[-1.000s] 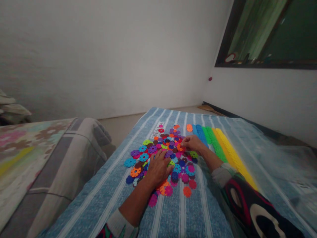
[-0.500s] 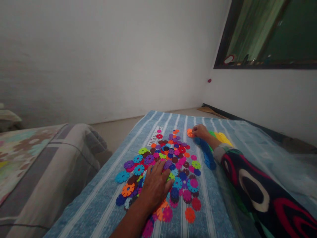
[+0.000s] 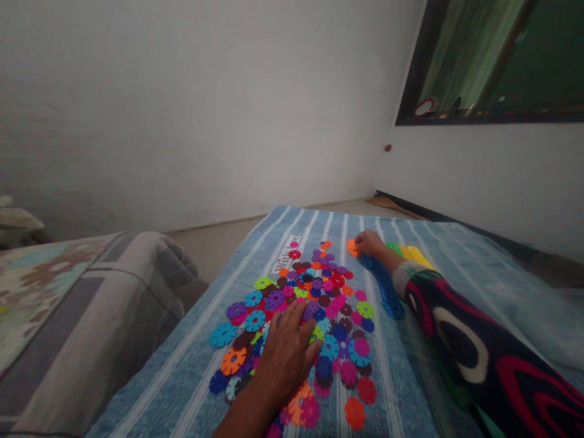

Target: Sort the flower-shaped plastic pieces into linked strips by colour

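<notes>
A heap of notched, flower-shaped plastic discs in many colours spreads over a striped blue cloth. My left hand lies palm down on the heap, fingers stretched out, covering some discs. Farther off and to the right, my right hand pinches the edge of an orange disc, which rests on or just above the cloth. Below that wrist runs an overlapping row of blue discs. Beyond the forearm, partly hidden by it, lie yellow discs and green discs.
The blue striped cloth covers the table, with a "With love" print near the heap. Clear plastic sheeting lies at the right. A cloth-covered seat or bed stands to the left. White walls rise behind.
The view has shifted slightly. My left hand stays flat on the heap, and my right hand keeps its pinch at the orange disc, with hardly any movement.
</notes>
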### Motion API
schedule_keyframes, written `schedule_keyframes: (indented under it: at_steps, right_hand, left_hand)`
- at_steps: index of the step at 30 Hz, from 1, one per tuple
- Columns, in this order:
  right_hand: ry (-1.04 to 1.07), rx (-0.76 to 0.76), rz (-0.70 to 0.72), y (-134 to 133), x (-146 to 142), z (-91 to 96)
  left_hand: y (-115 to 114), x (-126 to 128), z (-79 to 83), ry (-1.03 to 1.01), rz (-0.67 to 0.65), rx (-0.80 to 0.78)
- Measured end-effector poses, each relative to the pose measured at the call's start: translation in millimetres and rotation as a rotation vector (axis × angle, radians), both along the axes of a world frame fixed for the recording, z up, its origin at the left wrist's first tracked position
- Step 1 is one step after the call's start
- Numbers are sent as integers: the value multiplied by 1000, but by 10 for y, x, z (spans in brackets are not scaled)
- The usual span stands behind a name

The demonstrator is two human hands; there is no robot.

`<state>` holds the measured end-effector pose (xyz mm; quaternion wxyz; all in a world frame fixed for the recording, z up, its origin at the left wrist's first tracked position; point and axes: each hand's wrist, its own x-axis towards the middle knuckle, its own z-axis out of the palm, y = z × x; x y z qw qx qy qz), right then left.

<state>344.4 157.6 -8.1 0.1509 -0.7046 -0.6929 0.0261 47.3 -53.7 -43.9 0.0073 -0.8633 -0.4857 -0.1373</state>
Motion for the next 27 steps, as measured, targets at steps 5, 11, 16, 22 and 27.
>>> schedule_keyframes:
  at_steps: [5, 11, 16, 22, 27]
  right_hand:
    - [-24, 28, 2, -51, -20, 7]
    - [-30, 39, 56, -286, -112, 45]
    - [2, 9, 204, -712, -348, 137]
    - [223, -40, 512, -1457, -760, 97]
    - [197, 32, 674, -2033, -1113, -21]
  left_hand:
    - [6, -10, -21, 18, -4, 21]
    - [2, -3, -28, -20, -10, 13]
    - [15, 5, 59, -114, -55, -45]
    - [152, -73, 81, -297, -48, -28]
    - [254, -176, 25, -325, -27, 14]
